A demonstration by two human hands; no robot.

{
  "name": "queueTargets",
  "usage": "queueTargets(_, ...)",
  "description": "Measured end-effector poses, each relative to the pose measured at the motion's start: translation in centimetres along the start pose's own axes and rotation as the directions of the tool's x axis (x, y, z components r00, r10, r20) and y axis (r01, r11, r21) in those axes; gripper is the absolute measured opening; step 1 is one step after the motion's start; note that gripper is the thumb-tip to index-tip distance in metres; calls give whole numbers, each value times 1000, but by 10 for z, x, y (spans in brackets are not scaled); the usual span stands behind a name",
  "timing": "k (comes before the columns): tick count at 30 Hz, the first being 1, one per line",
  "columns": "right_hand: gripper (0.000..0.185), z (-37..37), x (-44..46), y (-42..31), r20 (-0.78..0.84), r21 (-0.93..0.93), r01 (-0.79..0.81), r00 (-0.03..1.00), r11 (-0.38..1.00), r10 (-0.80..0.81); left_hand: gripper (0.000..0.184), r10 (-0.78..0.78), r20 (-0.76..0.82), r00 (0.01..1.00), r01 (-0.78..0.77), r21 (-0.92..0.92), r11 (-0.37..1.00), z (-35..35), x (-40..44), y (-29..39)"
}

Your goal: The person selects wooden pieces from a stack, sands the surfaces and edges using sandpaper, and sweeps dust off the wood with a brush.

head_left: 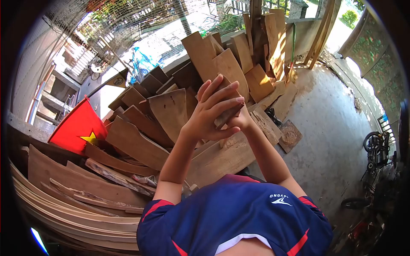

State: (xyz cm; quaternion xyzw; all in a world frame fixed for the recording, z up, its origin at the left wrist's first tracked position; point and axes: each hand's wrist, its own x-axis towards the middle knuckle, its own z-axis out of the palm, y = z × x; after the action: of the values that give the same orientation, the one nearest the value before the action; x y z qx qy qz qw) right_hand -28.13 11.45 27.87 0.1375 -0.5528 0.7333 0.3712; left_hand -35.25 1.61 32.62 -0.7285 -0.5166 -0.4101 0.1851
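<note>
In front of my chest I hold a small brown piece of wood [227, 116] between both hands. My left hand [210, 112] lies across its near side with the fingers stretched upward and slightly apart, the thumb pointing right. My right hand [244, 119] supports the piece from behind and to the right; most of its fingers are hidden by the wood and my left hand. Beyond the hands, a tall light-brown board [231, 70] leans among other upright boards. Below them lies a wide plank [226, 158].
Many dark boards [136, 128] are stacked at left, beside a red flag with a yellow star [81, 128]. Long curved strips [81, 222] fill the lower left. A square wooden piece [291, 135] lies on the concrete floor [324, 123]. A motorbike [376, 149] stands at far right.
</note>
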Motion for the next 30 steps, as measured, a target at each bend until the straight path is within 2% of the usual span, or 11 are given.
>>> queueTargets(1, 64, 0, 1, -1, 3, 1, -3, 1000, 1000, 3, 55, -14, 12, 1000, 14, -52, 999, 1, -1, -1)
queueTargets(5, 61, 1, 1, -13, 43, -55, -41, 998, 998, 44, 51, -67, 34, 997, 69, -64, 996, 0, -2, 1)
queueTargets(7, 60, 1, 1, -12, 34, -75, -66, 997, 995, 69, 46, -59, -44, 997, 58, -27, 998, 5, -4, 2)
queueTargets(9, 59, -1, 0, -3, 103, 6, 3, 995, 1000, -3, 43, -62, -65, 996, 63, 12, 998, 5, -5, 9)
queueTargets(11, 59, -7, -2, 3, 136, -58, 6, 991, 998, 2, 38, -55, -138, 989, 65, 67, 996, 8, -8, 13)
queueTargets(13, 59, -9, -5, 4, 251, -57, -40, 967, 998, 53, 37, -69, -198, 978, 86, 79, 993, 12, -12, 18)
queueTargets(17, 61, 1, -9, -2, 234, -60, -58, 970, 996, 71, 34, -55, -310, 949, 108, 158, 981, 16, -19, 23)
queueTargets(20, 64, 5, -11, -3, 192, 15, -84, 978, 996, 80, 33, -57, -294, 954, 115, 186, 976, 12, -19, 28)
queueTargets(22, 66, 2, -11, -4, 283, 11, -104, 954, 995, 97, 32, -57, -303, 951, 117, 183, 976, 13, -21, 30)
queueTargets(25, 68, 4, -19, -3, 219, 91, -123, 970, 988, 101, 31, -49, -321, 946, 111, 177, 978, 16, -22, 34)
queueTargets(30, 71, 3, -26, -6, 286, 47, -127, 952, 991, 109, 33, -16, -348, 937, 80, 171, 982, 18, -28, 42)
